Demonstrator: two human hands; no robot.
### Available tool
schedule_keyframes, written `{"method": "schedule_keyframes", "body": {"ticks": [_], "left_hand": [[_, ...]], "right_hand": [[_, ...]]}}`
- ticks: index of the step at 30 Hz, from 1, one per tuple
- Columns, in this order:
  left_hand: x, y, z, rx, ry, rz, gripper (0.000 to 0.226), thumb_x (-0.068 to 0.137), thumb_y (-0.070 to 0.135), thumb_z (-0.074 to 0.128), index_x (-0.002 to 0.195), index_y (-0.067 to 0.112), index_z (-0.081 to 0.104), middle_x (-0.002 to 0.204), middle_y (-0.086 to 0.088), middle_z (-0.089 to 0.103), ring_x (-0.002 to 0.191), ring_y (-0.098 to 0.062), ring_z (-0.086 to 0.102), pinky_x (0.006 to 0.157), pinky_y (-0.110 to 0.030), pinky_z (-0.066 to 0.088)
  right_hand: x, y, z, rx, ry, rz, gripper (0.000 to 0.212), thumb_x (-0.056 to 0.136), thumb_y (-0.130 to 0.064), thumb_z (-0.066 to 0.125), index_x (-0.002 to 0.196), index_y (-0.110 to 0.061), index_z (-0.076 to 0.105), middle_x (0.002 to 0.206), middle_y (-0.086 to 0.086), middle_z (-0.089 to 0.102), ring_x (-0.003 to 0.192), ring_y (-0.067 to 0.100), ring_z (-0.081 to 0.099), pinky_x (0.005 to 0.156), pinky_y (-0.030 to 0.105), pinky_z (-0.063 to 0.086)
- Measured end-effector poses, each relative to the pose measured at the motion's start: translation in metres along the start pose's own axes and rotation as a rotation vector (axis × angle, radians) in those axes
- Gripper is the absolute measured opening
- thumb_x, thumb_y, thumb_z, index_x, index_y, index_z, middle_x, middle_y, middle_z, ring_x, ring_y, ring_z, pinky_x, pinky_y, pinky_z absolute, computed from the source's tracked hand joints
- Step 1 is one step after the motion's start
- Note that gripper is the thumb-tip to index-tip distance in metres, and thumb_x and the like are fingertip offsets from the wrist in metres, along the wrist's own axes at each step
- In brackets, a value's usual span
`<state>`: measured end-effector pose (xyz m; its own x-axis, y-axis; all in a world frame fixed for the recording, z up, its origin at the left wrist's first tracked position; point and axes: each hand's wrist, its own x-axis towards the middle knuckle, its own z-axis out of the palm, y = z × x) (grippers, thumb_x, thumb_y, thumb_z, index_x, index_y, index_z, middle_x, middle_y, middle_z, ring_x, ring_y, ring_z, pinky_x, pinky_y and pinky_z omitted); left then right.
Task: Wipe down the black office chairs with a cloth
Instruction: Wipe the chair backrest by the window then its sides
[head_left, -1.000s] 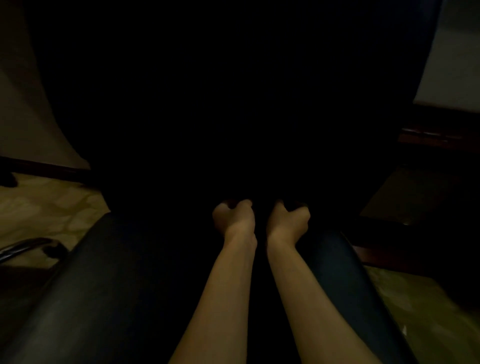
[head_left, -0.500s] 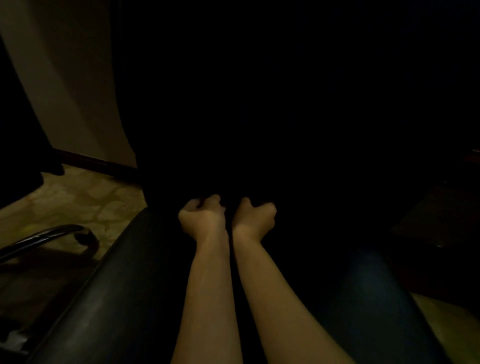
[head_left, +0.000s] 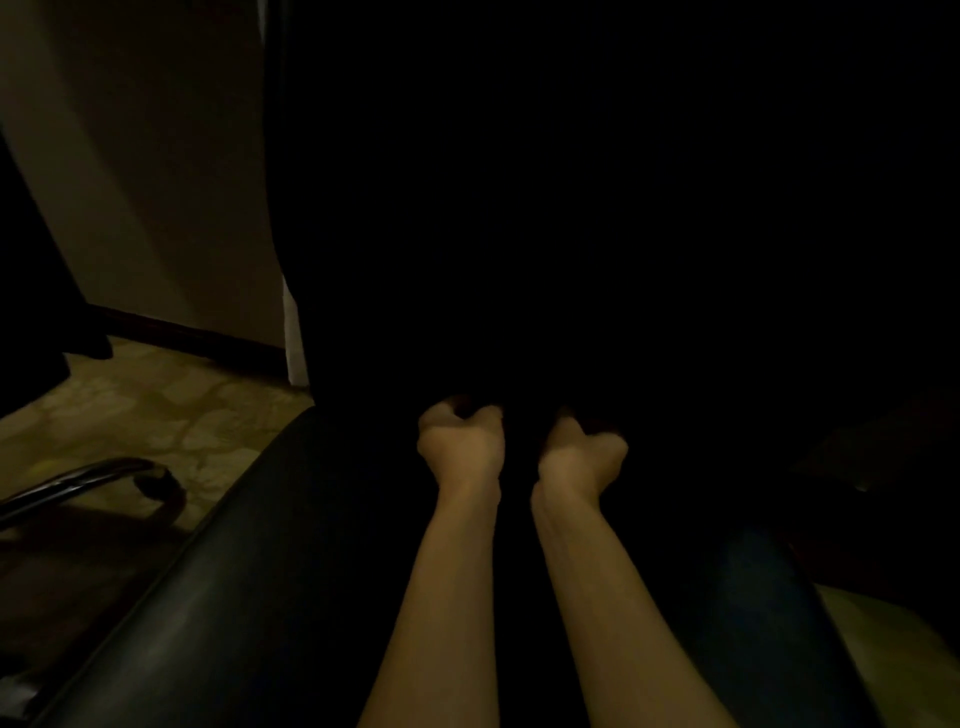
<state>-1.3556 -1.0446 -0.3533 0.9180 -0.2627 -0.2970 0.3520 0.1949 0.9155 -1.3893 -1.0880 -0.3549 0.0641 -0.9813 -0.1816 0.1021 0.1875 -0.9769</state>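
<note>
- Left hand (head_left: 461, 446) and right hand (head_left: 581, 453): side by side, fingers curled; the cloth is presumably bunched beneath them, but it is too dark to see.
- Change: both hands have shifted along the seat-back junction.
- Chair seat (head_left: 218, 613): below and left of the hands; wiping appears ongoing.

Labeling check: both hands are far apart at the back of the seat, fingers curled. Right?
No. The head view shows the left hand and right hand close together, side by side, not far apart. Rest holds: fingers curled, back of the seat.
</note>
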Motion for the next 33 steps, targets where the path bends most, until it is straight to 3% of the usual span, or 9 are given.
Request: {"method": "schedule_keyframes", "body": {"ticks": [6, 9, 13, 17, 21, 30, 33], "left_hand": [[0.018, 0.013, -0.027, -0.111, 0.135, 0.043, 0.037, 0.09, -0.002, 0.061, 0.068, 0.025, 0.048, 0.075, -0.001, 0.058, 0.071, -0.02, 0.061, 0.066, -0.031, 0.055], [0.025, 0.017, -0.04, -0.114, 0.162, 0.057, 0.029, 0.091, 0.0, 0.062, 0.078, 0.024, 0.054, 0.083, -0.001, 0.061, 0.076, -0.016, 0.063, 0.063, -0.026, 0.055], [0.046, 0.028, -0.071, -0.048, 0.245, 0.095, 0.028, 0.089, 0.003, 0.062, 0.077, 0.028, 0.059, 0.098, -0.005, 0.066, 0.091, -0.019, 0.066, 0.084, -0.035, 0.058], [0.064, 0.044, -0.103, -0.03, 0.431, 0.151, 0.012, 0.087, 0.001, 0.062, 0.092, 0.011, 0.068, 0.098, -0.008, 0.069, 0.092, -0.021, 0.067, 0.087, -0.039, 0.058], [0.071, 0.052, -0.117, 0.017, 0.546, 0.267, 0.015, 0.089, 0.003, 0.06, 0.102, 0.009, 0.065, 0.097, -0.003, 0.066, 0.089, -0.016, 0.062, 0.079, -0.026, 0.051], [0.062, 0.044, -0.119, 0.497, 0.443, 0.318, 0.02, 0.092, 0.008, 0.057, 0.11, 0.007, 0.064, 0.106, -0.01, 0.066, 0.099, -0.025, 0.062, 0.072, -0.024, 0.04], [0.074, 0.043, -0.148, 0.674, 0.361, 0.224, 0.016, 0.089, 0.019, 0.062, 0.103, 0.014, 0.067, 0.101, -0.011, 0.068, 0.093, -0.029, 0.063, 0.075, -0.031, 0.048]], "right_hand": [[-0.02, 0.01, 0.032, -0.056, -0.06, -0.018, 0.01, 0.09, -0.005, 0.061, 0.099, -0.005, 0.064, 0.085, 0.004, 0.063, 0.081, 0.02, 0.063, 0.07, 0.029, 0.053], [-0.028, 0.015, 0.045, -0.08, -0.067, -0.029, 0.007, 0.091, -0.005, 0.061, 0.098, -0.007, 0.061, 0.089, 0.007, 0.062, 0.081, 0.019, 0.06, 0.069, 0.027, 0.048], [-0.052, 0.028, 0.071, -0.103, -0.172, -0.076, 0.009, 0.09, -0.004, 0.061, 0.089, -0.012, 0.059, 0.089, 0.006, 0.065, 0.085, 0.022, 0.065, 0.074, 0.033, 0.056], [-0.086, 0.041, 0.108, -0.097, -0.271, -0.065, 0.012, 0.088, -0.003, 0.062, 0.1, -0.004, 0.066, 0.096, 0.013, 0.069, 0.088, 0.026, 0.067, 0.079, 0.043, 0.059], [-0.102, 0.043, 0.126, -0.11, -0.343, -0.032, 0.018, 0.089, -0.006, 0.064, 0.106, 0.0, 0.066, 0.099, 0.012, 0.068, 0.091, 0.025, 0.066, 0.078, 0.033, 0.056], [-0.091, 0.051, 0.114, -0.142, -0.397, -0.146, 0.008, 0.09, -0.01, 0.061, 0.097, -0.013, 0.059, 0.094, 0.004, 0.064, 0.082, 0.015, 0.061, 0.07, 0.023, 0.049], [-0.091, 0.056, 0.117, -0.177, -0.448, -0.163, 0.013, 0.09, -0.013, 0.062, 0.103, -0.015, 0.063, 0.094, 0.0, 0.066, 0.085, 0.014, 0.064, 0.074, 0.025, 0.054]]}}
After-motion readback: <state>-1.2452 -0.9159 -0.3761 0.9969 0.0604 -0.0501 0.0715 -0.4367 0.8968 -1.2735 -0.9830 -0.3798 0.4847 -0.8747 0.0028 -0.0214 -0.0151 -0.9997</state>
